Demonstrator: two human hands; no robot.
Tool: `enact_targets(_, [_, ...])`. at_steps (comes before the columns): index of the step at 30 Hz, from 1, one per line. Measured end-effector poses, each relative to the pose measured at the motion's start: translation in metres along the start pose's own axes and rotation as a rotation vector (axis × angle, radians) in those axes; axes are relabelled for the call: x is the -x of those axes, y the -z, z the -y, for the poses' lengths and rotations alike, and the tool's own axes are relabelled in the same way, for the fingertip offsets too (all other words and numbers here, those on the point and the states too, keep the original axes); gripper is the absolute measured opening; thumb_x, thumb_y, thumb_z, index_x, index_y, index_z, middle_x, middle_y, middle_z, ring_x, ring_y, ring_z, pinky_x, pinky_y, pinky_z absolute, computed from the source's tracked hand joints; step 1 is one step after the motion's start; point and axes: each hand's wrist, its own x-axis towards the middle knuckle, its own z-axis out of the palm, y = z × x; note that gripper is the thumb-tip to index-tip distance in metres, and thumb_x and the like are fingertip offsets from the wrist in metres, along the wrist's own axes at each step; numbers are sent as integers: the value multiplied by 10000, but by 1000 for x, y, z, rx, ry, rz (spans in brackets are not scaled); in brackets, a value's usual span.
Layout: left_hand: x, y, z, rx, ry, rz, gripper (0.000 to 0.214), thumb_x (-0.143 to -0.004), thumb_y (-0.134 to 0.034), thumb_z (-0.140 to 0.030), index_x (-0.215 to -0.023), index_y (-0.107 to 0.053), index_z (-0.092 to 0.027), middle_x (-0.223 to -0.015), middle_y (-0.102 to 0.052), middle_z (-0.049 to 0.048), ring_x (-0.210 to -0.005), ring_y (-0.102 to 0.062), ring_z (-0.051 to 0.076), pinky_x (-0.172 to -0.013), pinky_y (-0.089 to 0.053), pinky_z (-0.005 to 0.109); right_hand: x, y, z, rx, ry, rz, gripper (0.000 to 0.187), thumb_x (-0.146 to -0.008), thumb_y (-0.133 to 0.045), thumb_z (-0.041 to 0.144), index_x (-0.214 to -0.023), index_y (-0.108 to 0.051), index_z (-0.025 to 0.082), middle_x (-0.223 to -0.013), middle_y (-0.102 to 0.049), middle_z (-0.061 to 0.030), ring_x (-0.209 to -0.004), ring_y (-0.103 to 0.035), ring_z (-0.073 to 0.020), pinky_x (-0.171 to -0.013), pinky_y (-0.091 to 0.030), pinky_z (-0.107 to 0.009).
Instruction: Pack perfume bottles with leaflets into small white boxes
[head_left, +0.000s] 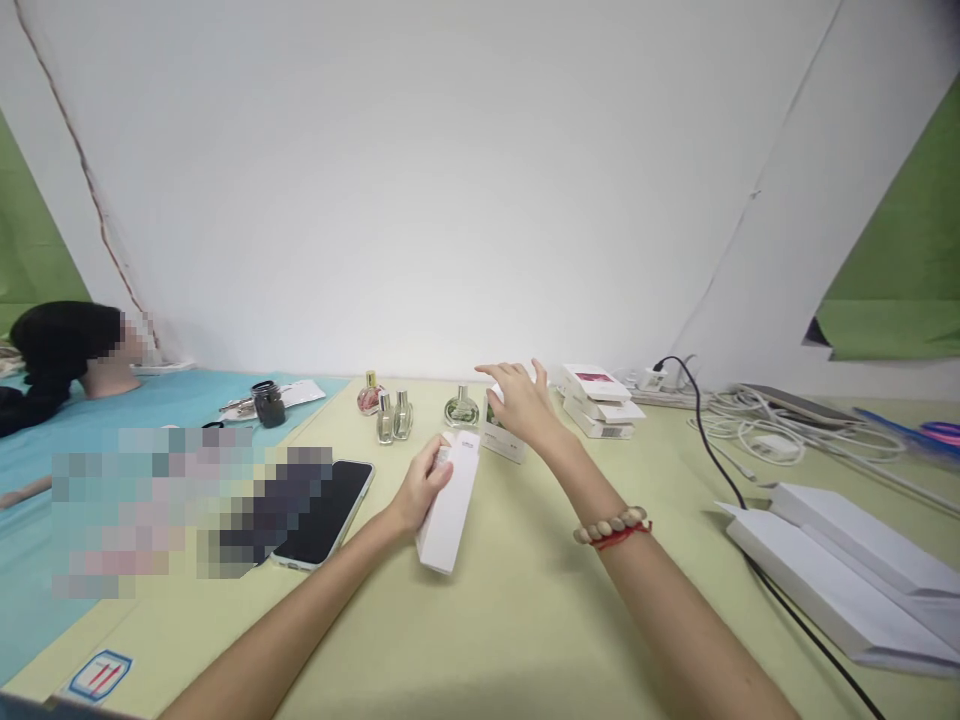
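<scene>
Against a white wall, on the pale green table [487,640], the left hand [417,492] grips a long white box [450,505] whose long axis runs near to far, while the right hand [525,402], fingers spread and empty, hovers just beyond over a smaller white box [504,444].

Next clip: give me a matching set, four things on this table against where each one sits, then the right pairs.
Things
1. long white cardboard box
2. black smartphone in a pale case
3. small dark glass jar
4. stack of flat white boxes

Places
A. on the blue cloth
B. in the grip of the left hand
C. just right of the right hand
D. flat on the yellow-green tabletop, left of the left hand

Pairs: 1-B; 2-D; 3-A; 4-C
</scene>
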Motion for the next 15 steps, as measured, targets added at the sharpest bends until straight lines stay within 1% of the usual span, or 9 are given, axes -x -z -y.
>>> enact_targets(1, [2, -2, -1, -95, -62, 42, 481, -624, -564, -589, -838, -454, -172, -699, -479, -9, -571, -438, 98, -515, -340, 213, 1, -8, -1, 22, 12, -1, 400, -805, -380, 101, -1166, -508, 216, -1112, -605, -67, -1060, -497, -214, -1034, -79, -516])
enact_targets(3, [7, -8, -6, -264, -170, 136, 472, -674, -483, -611, -838, -437, -171, -710, -455, -5, -604, -412, 107, -560, -338, 230, 2, -22, -2, 56, 34, 3, 453, -793, -352, 61, -1203, -474, 212, -1138, -591, -67, -1078, -483, -213, -1044, -2, -541])
enact_targets(5, [11, -16, -12, -414, -251, 208, 441, -708, -426, -597, -830, -419, -173, -724, -432, -4, -633, -387, 114, -602, -334, 246, 2, -32, -4, 81, 52, 15, 492, -781, -331, 33, -1224, -457, 207, -1143, -589, -68, -1092, -473, -217, -1034, 75, -568])
enact_targets(7, [15, -25, -15, -587, -321, 278, 405, -681, -465, -552, -824, -411, -177, -761, -432, 4, -674, -383, 126, -640, -336, 259, 1, -40, -4, 97, 69, 29, 515, -771, -321, 20, -1236, -450, 200, -1160, -581, -73, -1122, -454, -229, -1010, 135, -592])
enact_targets(8, [17, -29, -16, -667, -347, 323, 407, -640, -507, -529, -826, -409, -180, -780, -435, 9, -690, -387, 132, -647, -338, 263, 0, -43, -3, 105, 78, 37, 519, -770, -321, 20, -1243, -448, 194, -1180, -570, -78, -1145, -438, -236, -1000, 152, -601])
enact_targets(10, [20, -37, -14, -770, -405, 408, 465, -541, -575, -514, -826, -405, -189, -780, -422, 7, -692, -387, 138, -634, -339, 265, -2, -51, -1, 126, 95, 50, 516, -777, -329, 38, -1264, -430, 174, -1240, -527, -97, -1196, -393, -251, -991, 160, -610])
enact_targets(11, [22, -40, -13, -791, -429, 432, 494, -499, -591, -516, -817, -394, -193, -766, -409, 2, -679, -380, 136, -617, -336, 263, -3, -55, 1, 141, 106, 54, 512, -785, -336, 56, -1279, -415, 163, -1276, -494, -109, -1220, -368, -257, -994, 154, -609])
enact_targets(13, [24, -43, -10, -799, -461, 446, 526, -446, -594, -525, -792, -366, -200, -738, -385, -8, -646, -359, 126, -585, -324, 259, -3, -65, 4, 176, 127, 52, 509, -799, -360, 104, -1306, -383, 140, -1342, -417, -134, -1259, -316, -267, -1007, 132, -603])
enact_targets(15, [24, -44, -7, -797, -470, 436, 536, -420, -577, -540, -765, -341, -204, -723, -374, -13, -621, -339, 117, -559, -311, 255, -2, -77, 6, 220, 144, 52, 522, -798, -404, 158, -1318, -365, 114, -1381, -352, -159, -1286, -266, -279, -1021, 112, -594])
